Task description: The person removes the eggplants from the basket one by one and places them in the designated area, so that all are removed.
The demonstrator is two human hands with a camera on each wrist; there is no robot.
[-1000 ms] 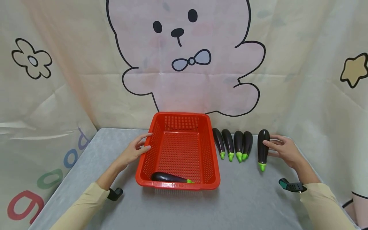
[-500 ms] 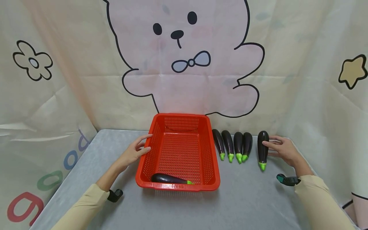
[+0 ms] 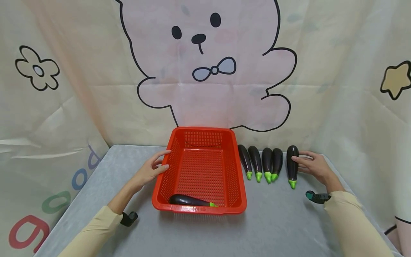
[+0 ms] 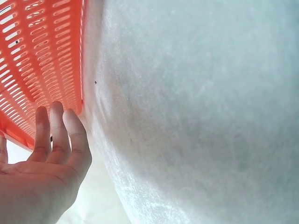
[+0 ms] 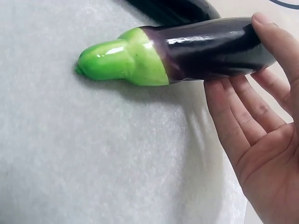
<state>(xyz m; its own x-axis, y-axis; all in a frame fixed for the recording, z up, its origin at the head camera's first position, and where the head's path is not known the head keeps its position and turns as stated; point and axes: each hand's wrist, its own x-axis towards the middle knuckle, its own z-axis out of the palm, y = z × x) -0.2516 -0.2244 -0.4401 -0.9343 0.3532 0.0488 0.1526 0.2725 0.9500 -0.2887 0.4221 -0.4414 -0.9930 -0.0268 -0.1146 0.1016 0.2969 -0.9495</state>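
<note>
In the head view, a red plastic basket (image 3: 161, 185) stands mid-table with one eggplant (image 3: 189, 200) lying inside along its near wall. My left hand (image 3: 148, 172) rests on the left rim with thumb and index finger. Its other fingers lie fairly straight beside the slotted outer wall, as the left wrist view shows. My right hand (image 3: 316, 167) pinches another eggplant (image 3: 292, 164) at its dark body, thumb on one side and fingers on the other. The green stem end of this eggplant (image 5: 124, 58) points toward the person.
Several more eggplants (image 3: 267, 162) lie in a row between the basket and my right hand, stems toward the person. A grey cloth covers the table (image 3: 205, 235). Behind it hangs a curtain (image 3: 106, 71) printed with a cartoon bear.
My right hand has shifted slightly left with the eggplant, closer to the row. The left hand and the basket have stayed in place.
</note>
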